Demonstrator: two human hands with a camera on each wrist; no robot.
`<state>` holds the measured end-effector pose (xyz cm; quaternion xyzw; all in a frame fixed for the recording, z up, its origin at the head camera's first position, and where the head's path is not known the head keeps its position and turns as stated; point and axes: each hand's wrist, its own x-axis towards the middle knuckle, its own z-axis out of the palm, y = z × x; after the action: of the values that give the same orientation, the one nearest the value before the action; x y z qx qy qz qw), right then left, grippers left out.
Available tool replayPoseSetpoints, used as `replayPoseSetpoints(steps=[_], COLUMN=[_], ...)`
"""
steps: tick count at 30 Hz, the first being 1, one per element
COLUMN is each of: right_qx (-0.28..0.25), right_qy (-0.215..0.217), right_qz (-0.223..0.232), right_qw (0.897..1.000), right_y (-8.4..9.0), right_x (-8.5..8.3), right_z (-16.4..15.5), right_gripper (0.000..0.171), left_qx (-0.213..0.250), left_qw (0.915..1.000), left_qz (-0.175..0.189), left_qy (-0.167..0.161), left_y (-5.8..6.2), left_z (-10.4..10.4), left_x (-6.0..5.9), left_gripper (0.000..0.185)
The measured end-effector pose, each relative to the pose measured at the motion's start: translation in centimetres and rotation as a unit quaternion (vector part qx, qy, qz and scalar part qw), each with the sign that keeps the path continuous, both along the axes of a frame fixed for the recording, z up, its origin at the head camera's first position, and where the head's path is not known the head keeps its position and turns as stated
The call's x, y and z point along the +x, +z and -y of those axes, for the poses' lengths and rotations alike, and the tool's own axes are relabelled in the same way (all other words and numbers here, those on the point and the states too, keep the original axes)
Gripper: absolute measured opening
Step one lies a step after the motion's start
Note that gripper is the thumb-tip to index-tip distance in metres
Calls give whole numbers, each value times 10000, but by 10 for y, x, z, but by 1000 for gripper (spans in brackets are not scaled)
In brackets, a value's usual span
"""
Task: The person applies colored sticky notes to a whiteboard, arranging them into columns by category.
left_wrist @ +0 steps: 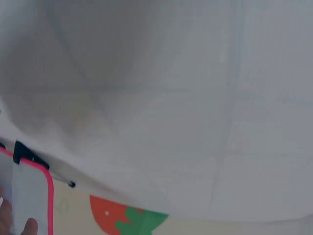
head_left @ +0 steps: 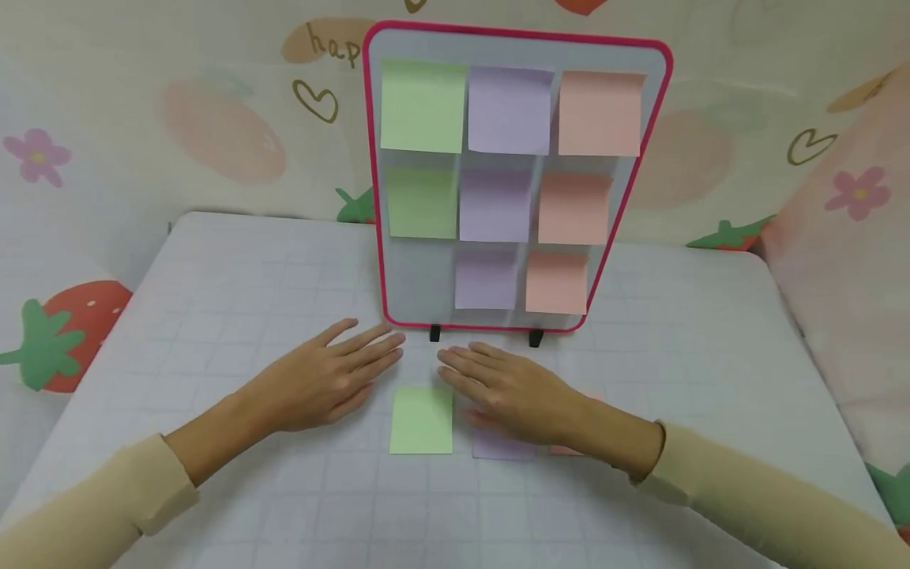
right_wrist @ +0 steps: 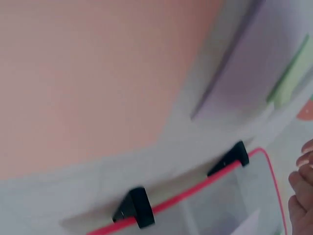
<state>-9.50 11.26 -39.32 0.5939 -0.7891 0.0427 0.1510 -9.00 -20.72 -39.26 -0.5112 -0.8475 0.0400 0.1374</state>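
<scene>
two bare hands, left hand [head_left: 323,379], right hand [head_left: 508,391], no rings or watch visible, long cream-beige sleeves [head_left: 753,494], soft knit cuffs at wrists

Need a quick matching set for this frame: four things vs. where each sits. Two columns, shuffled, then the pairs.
Things:
1. green note on the table
2. left hand
3. right hand
4. board

Places:
A. resting over the purple pad
B. propped upright behind both hands
C. lying flat between the two hands
D. flat on the table, left of the green note

Pairs: 1-C, 2-D, 3-A, 4-B
</scene>
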Motion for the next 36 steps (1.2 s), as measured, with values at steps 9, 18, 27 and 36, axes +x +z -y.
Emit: replayPoseSetpoints(steps=[9, 18, 27, 36], right_qx=[472, 869, 754, 750], right_qy=[176, 192, 425, 511], right_qz=[925, 902, 717, 558], right_qw=[9944, 9919, 9937, 9943], right_y=[-19, -24, -30, -30], right_x=[16, 18, 17, 15], right_z=[3, 7, 10, 13], right_gripper=[57, 49, 41, 39], left_qx=[-275, -496, -506, -498], left_qw=[9969, 9948, 9948, 9948], left_qz=[365, 473, 434, 456], left_qy=[-644, -756, -765, -761], left_y=[-24, -31, -36, -37], left_z=[5, 7, 10, 10], left_x=[21, 28, 30, 29], left_gripper=[56, 57, 53, 54])
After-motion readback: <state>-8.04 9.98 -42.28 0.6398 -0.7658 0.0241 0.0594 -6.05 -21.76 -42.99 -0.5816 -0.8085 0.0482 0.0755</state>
